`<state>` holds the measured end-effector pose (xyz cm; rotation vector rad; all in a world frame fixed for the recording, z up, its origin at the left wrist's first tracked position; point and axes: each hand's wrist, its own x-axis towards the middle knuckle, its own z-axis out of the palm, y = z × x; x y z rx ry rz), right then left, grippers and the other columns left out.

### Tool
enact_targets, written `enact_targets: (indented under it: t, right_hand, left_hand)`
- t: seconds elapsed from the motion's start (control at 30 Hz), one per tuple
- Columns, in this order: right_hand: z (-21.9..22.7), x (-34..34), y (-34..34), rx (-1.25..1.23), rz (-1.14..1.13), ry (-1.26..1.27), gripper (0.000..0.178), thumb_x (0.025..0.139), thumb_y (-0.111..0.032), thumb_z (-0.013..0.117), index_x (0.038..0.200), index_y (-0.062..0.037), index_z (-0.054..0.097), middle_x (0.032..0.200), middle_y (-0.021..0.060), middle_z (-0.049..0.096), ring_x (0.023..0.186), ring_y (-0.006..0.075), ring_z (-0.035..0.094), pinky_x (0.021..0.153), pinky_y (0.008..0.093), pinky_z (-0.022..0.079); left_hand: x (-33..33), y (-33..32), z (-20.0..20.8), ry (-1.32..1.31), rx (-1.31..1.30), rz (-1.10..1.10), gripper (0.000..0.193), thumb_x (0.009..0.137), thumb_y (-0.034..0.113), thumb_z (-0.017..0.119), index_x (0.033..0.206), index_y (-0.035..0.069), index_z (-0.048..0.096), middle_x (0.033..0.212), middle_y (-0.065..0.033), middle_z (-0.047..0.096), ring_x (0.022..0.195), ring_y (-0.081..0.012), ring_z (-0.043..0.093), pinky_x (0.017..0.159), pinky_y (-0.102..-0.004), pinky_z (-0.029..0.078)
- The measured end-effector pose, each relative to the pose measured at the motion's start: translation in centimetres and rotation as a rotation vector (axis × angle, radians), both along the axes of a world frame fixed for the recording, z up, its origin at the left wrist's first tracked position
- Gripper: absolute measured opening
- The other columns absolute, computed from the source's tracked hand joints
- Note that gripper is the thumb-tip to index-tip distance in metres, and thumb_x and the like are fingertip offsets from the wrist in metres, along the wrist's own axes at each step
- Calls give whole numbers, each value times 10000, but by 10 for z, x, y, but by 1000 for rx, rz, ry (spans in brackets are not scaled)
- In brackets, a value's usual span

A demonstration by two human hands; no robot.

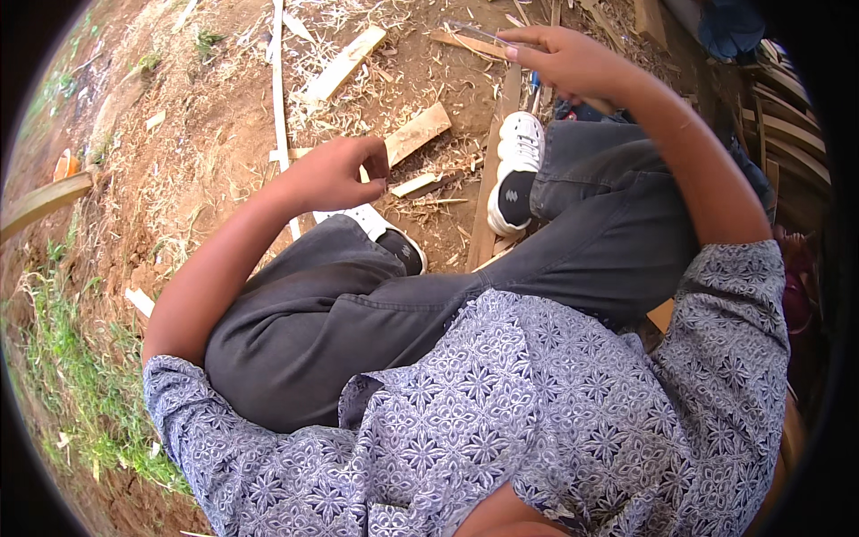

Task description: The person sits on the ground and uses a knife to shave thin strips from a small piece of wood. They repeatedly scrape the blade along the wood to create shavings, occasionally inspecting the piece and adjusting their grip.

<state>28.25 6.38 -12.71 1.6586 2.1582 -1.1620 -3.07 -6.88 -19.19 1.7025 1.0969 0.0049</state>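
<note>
My left hand (344, 172) hovers over the ground in front of my left shoe (358, 217). Its fingers are curled, with thumb and fingertips close together; whatever they may hold is too small or hidden to make out. Just beyond the fingertips lies a short pale wood offcut (413, 184). At the upper right my right hand (573, 64) is closed round a thin-bladed tool (479, 34), its blade pointing left past the fingertips. Part of what looks like a wooden handle shows under the palm. A blue-handled object (535, 82) is below this hand, beside my right shoe (521, 143).
Wood shavings cover the brown soil. A long thin strip (279, 98), a board piece (344, 64) and another offcut (419, 134) lie ahead. A long plank (489, 192) runs between my feet. Stacked wood (792, 134) stands at right, grass (85, 367) at left.
</note>
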Motion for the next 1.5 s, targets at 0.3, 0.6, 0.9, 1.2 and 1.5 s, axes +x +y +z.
enact_targets:
  t: [0.3, 0.6, 0.9, 1.2, 1.5]
  right_hand:
    - [-120, -78, -131, -543, -350, 361, 463, 1072, -193, 457, 1530, -142, 413, 916, 115, 662, 635, 162, 649, 570, 315, 561]
    - [-183, -84, -133, -309, -320, 358, 328, 1008, -197, 524, 1326, -130, 486, 896, 159, 663, 765, 293, 662, 714, 435, 507]
    - [-193, -77, -136, -358, -259, 360, 318, 974, -249, 550, 1280, -165, 535, 896, 163, 681, 863, 327, 671, 778, 456, 495]
    - [-195, -72, -139, -355, -270, 396, 290, 989, -260, 548, 1259, -154, 565, 840, 121, 651, 785, 265, 643, 738, 418, 489]
    - [-193, -63, -131, -282, -357, 375, 265, 998, -249, 528, 1243, -155, 568, 857, 137, 664, 817, 304, 650, 754, 438, 488]
  left_hand:
    - [1, 6, 11, 212, 365, -129, 81, 821, 100, 671, 823, 35, 624, 777, -128, 689, 701, -316, 691, 661, -421, 549]
    - [7, 22, 21, 462, 552, -282, 62, 821, 63, 628, 881, 47, 625, 807, -123, 670, 768, -335, 704, 685, -462, 578]
    - [13, 39, 29, 331, 349, -171, 80, 838, 78, 681, 900, 45, 642, 833, -125, 667, 799, -339, 689, 705, -455, 552]
    - [5, 38, 13, 202, 239, -207, 67, 839, 51, 689, 827, 18, 632, 816, -119, 661, 765, -312, 678, 703, -410, 543]
    - [17, 40, 30, 274, 500, -232, 116, 826, 66, 662, 783, 24, 563, 805, -119, 585, 725, -339, 638, 684, -449, 532]
